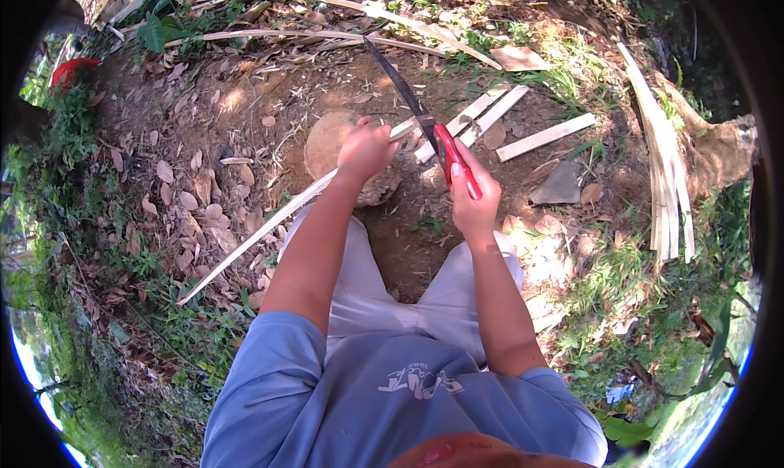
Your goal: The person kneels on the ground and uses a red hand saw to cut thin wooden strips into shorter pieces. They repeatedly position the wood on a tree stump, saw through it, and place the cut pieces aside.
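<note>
My left hand point(366, 151) is closed round a long, pale split-wood strip point(265, 233), above a round wooden block point(325, 141). One end of the strip slants down toward the lower left; its short end pokes out to the right of my fist. In my right hand point(476, 200) is a large knife point(406, 91), gripped by its red handle. The long dark blade points away and to the left, crossing the strip's short end. Whether the edge bites into the wood I cannot tell.
Short pale strips point(545, 136) lie beyond my right hand. A bundle of long strips point(671, 186) leans by a tree root point(723, 153) at the right. More long strips point(351, 9) stretch across the far ground. A grey stone point(558, 184) sits among dry leaves.
</note>
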Demonstrator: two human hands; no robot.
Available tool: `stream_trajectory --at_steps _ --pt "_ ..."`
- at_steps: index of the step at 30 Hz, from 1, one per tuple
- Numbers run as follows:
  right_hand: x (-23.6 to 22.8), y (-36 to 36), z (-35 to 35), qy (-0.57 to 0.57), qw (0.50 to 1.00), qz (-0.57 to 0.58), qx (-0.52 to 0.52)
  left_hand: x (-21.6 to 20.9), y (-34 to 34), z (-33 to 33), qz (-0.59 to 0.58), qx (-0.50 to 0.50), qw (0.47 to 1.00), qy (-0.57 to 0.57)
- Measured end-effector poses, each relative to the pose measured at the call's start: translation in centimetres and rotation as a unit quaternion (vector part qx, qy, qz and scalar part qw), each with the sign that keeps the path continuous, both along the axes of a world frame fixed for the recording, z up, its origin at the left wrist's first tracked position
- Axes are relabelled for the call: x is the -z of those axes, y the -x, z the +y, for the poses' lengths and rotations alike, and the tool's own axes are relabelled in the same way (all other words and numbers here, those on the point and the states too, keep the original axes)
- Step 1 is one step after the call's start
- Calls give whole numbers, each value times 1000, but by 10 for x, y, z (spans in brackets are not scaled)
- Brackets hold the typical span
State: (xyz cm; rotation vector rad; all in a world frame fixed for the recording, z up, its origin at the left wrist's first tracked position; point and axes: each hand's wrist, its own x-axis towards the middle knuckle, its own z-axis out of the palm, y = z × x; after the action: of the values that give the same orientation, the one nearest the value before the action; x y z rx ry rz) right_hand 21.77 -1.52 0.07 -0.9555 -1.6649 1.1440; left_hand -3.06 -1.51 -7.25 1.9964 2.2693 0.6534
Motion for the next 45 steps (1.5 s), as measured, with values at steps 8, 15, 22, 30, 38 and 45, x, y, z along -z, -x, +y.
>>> stream_trajectory --at_steps 8,15,22,30,38,45 --pt "-14 -68 -37 3 998 4 57 -5 -3 -2 -21 13 999 38" --pt "-19 -157 -80 23 989 -45 139 -2 -3 -4 -22 10 999 31" --pt "-16 -200 -122 51 983 17 175 -12 -17 -10 -50 18 997 51" --pt "6 -203 -141 10 989 -17 146 -36 -52 -9 -153 52 985 51" --pt "-9 -187 -157 41 990 48 125 -51 -91 7 -82 35 996 29" --pt "-11 -191 -157 19 988 9 154 -49 -88 8 -66 -6 998 -9"
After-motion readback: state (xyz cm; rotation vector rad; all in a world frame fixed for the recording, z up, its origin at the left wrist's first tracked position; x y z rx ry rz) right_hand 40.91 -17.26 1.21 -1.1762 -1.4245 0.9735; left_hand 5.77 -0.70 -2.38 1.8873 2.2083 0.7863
